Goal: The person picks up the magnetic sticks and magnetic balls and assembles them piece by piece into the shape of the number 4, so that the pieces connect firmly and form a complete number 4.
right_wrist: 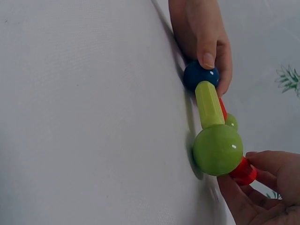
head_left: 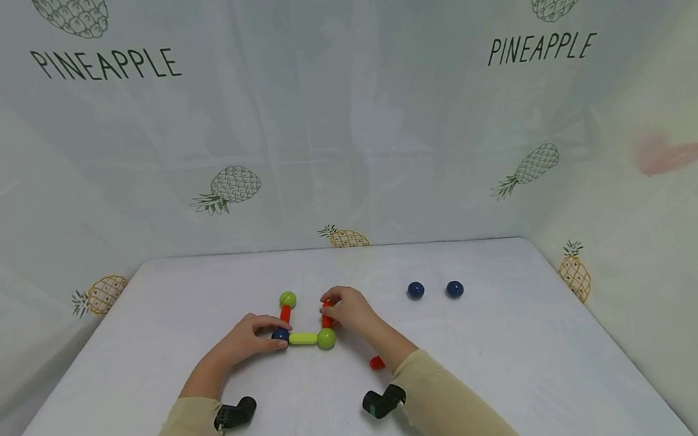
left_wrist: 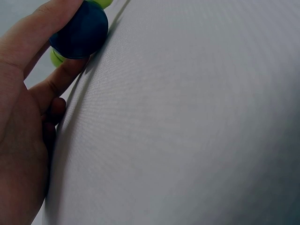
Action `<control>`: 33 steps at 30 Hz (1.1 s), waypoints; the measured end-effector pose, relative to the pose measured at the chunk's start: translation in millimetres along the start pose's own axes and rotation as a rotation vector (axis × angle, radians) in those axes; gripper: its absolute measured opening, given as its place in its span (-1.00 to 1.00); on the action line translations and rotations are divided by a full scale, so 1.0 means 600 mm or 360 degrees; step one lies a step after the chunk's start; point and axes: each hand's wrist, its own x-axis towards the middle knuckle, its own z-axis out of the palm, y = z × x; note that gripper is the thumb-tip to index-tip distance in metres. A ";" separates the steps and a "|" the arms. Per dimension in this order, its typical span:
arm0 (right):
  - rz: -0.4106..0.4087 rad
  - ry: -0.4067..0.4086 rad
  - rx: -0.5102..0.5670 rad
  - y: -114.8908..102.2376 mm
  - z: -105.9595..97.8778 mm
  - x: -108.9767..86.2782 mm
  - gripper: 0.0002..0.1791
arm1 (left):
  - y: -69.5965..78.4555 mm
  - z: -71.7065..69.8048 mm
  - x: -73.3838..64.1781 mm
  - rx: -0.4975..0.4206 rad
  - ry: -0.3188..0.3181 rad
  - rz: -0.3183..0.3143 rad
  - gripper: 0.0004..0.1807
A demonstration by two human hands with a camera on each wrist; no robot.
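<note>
My left hand (head_left: pixel 253 336) grips a dark blue ball (left_wrist: pixel 80 32) between thumb and fingers. From that ball a yellow-green rod (head_left: pixel 303 338) runs right to a green ball (right_wrist: pixel 218 150). A red rod (head_left: pixel 285 313) leads away from the blue ball to another green ball (head_left: pixel 287 299) at the back. With thumb and fingers my right hand (head_left: pixel 349 309) pinches a second red rod (right_wrist: pixel 243 172), whose near end meets the right green ball. Its far end is hidden by the fingers. The joined pieces form a three-sided shape on the white table.
Two loose dark blue balls, a left one (head_left: pixel 415 290) and a right one (head_left: pixel 454 289), lie on the white table (head_left: pixel 511 356) to the right. Another red piece (head_left: pixel 377 362) is partly covered by my right forearm. A pineapple-print cloth (head_left: pixel 340 122) hangs behind the table.
</note>
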 end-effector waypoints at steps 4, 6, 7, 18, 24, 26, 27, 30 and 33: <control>-0.0010 0.0008 -0.0018 0.000 -0.001 0.001 -0.74 | -0.004 -0.001 0.003 0.0013 -0.0007 0.0013 -0.70; -0.0009 0.0015 -0.0023 0.000 -0.002 0.002 -0.74 | -0.005 -0.001 0.004 0.0017 -0.0005 -0.0001 -0.70; -0.0004 0.0018 -0.0022 0.000 -0.002 0.002 -0.74 | -0.006 -0.001 0.004 0.0016 -0.0006 -0.0008 -0.70; -0.0037 0.0067 -0.0038 -0.001 -0.018 -0.010 -0.74 | -0.005 0.001 0.007 0.0000 -0.0015 0.0062 -0.71; -0.0037 0.0112 -0.0113 0.003 -0.035 -0.017 -0.71 | -0.003 0.001 0.005 0.0008 -0.0033 0.0095 -0.72; -0.0051 0.0135 -0.0135 0.005 -0.042 -0.020 -0.72 | -0.003 -0.001 0.005 -0.0002 -0.0040 0.0124 -0.71; -0.0058 0.0146 -0.0146 0.006 -0.045 -0.021 -0.72 | -0.004 -0.002 0.004 -0.0009 -0.0047 0.0131 -0.71; -0.0091 0.0183 -0.0166 0.010 -0.055 -0.025 -0.74 | -0.012 -0.001 0.007 -0.0020 -0.0059 0.0135 -0.71; -0.0124 0.0213 -0.0177 0.012 -0.065 -0.030 -0.73 | -0.016 0.000 0.008 -0.0038 -0.0067 0.0124 -0.70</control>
